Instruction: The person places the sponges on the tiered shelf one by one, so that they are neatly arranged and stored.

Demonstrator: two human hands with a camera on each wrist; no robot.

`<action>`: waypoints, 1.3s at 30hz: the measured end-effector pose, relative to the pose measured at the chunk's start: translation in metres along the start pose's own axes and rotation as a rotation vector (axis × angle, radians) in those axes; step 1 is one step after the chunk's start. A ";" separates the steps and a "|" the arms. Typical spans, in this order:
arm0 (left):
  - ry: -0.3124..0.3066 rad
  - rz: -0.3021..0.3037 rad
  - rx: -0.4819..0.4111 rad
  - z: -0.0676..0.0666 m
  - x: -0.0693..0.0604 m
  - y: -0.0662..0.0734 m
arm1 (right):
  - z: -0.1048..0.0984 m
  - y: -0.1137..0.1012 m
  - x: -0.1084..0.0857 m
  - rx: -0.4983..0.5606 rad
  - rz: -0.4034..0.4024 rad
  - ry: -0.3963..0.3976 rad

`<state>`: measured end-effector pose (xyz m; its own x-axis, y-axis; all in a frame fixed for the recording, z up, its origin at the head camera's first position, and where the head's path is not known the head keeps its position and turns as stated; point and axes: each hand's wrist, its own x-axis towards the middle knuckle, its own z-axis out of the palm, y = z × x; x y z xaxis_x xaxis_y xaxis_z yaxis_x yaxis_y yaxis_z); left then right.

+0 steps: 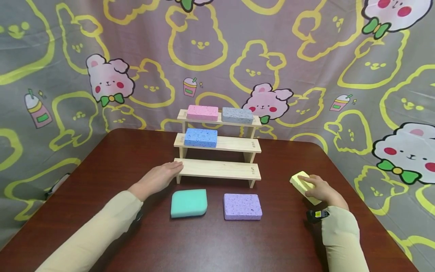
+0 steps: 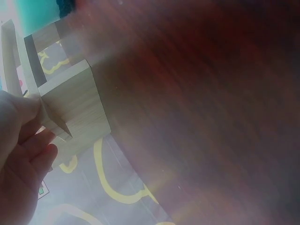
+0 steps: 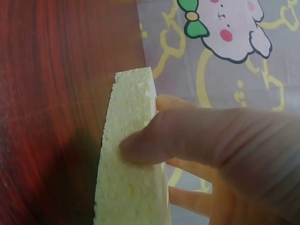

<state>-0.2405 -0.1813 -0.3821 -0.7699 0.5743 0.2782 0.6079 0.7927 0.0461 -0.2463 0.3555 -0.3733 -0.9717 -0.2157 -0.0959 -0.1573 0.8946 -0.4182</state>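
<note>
My right hand (image 1: pixel 321 189) grips a pale yellow sponge (image 1: pixel 302 185) at the right side of the table. In the right wrist view the thumb presses the sponge's porous face (image 3: pixel 126 187), with the other fingers behind it. My left hand (image 1: pixel 158 179) is at the left end of the lowest tier of a three-tier wooden shelf (image 1: pixel 217 169). The left wrist view has the thumb and fingers on either side of the wooden board's end (image 2: pixel 56 123). A blue sponge (image 1: pixel 201 138) lies on the middle tier; a pink sponge (image 1: pixel 202 112) and a grey sponge (image 1: pixel 237 115) lie on top.
In front of the shelf, a teal sponge (image 1: pixel 188 203) and a purple sponge (image 1: pixel 242 207) lie on the dark brown table (image 1: pixel 217 245). A grey curtain with yellow outlines and rabbit prints (image 1: pixel 142 45) hangs behind and beside the table.
</note>
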 end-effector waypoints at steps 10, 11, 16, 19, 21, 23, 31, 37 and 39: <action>0.013 0.006 -0.012 0.000 0.000 0.000 | -0.001 0.004 0.000 0.011 -0.032 0.017; 0.014 0.007 -0.013 0.000 0.000 0.000 | -0.001 0.005 0.000 0.024 -0.030 0.024; 0.013 0.001 -0.010 0.001 0.000 -0.001 | -0.005 0.009 0.000 0.026 -0.045 0.058; 0.017 0.002 -0.009 0.001 0.000 -0.002 | -0.007 0.010 0.000 -0.025 -0.072 0.091; 0.020 0.007 -0.009 0.001 0.000 -0.002 | -0.008 0.010 0.000 -0.049 -0.102 0.114; 0.020 0.007 -0.009 0.001 0.000 -0.002 | -0.009 0.010 0.000 -0.050 -0.119 0.134; -0.008 -0.015 -0.010 0.002 0.001 -0.001 | -0.015 0.008 0.002 -0.045 -0.185 0.198; -0.002 -0.012 -0.013 0.002 0.001 -0.001 | -0.023 -0.002 0.004 -0.034 -0.216 0.218; 0.005 -0.004 -0.010 0.002 0.000 -0.001 | -0.025 -0.006 0.005 -0.031 -0.224 0.218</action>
<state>-0.2422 -0.1817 -0.3843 -0.7711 0.5704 0.2831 0.6071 0.7926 0.0565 -0.2541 0.3588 -0.3490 -0.9266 -0.3230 0.1928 -0.3740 0.8463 -0.3793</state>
